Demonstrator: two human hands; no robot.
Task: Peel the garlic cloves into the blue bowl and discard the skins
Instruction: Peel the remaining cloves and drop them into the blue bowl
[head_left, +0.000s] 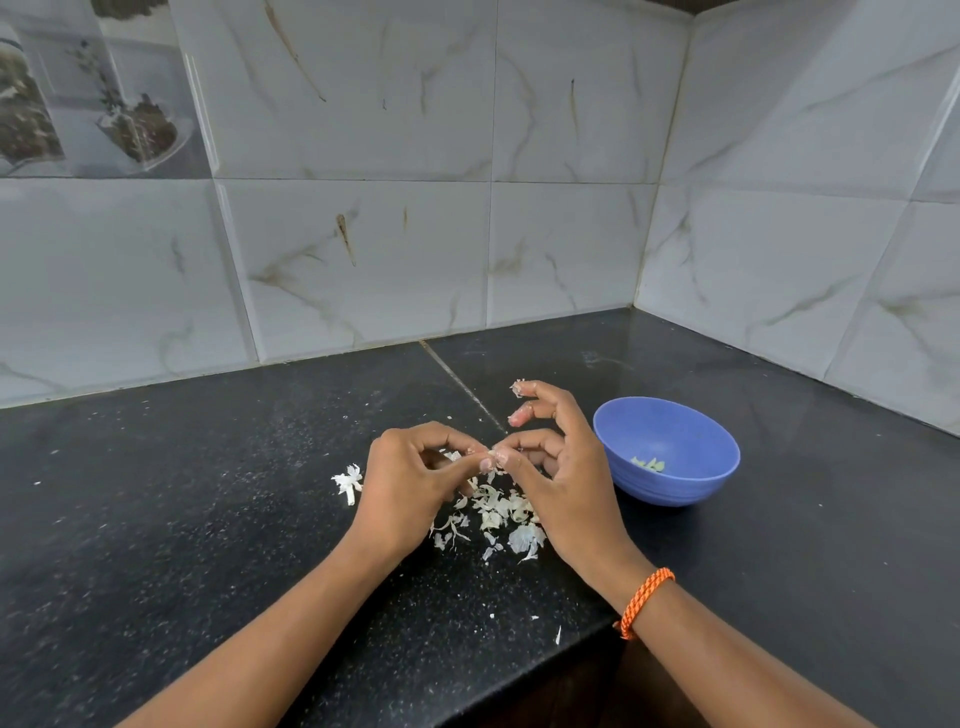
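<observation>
**Two hands peel one garlic clove over a pile of skins**

Two hands meet over a dark, speckled surface (208, 519). The left hand (410, 483) has its fingers curled in, and its thumb and first finger pinch a small garlic clove (485, 460). The right hand (550, 467) pinches the same clove from the other side with its thumb and first finger. Only a tiny bit of the clove shows between the fingertips, so I cannot tell how much skin is left on it. The other three fingers of the right hand are lifted and spread apart. One scrap of skin (518, 388) sticks to the tip of the highest finger.

Right under the hands lies one loose pile of skins (493, 514), white and papery, with too many bits to count. One more clump of skin (349, 480) lies by itself, just left of the left hand. Two small flakes (545, 626) lie nearer the front edge of the surface.

There is one blue bowl (670, 483). It stands upright on the surface, just to the right of the right hand and not touching it. A few pale peeled cloves (649, 464) lie at the bottom of it. They are too small to count for sure.

One orange bracelet (644, 600) goes around the right wrist. Behind everything are two tiled walls (363, 234) that meet in one corner.
</observation>
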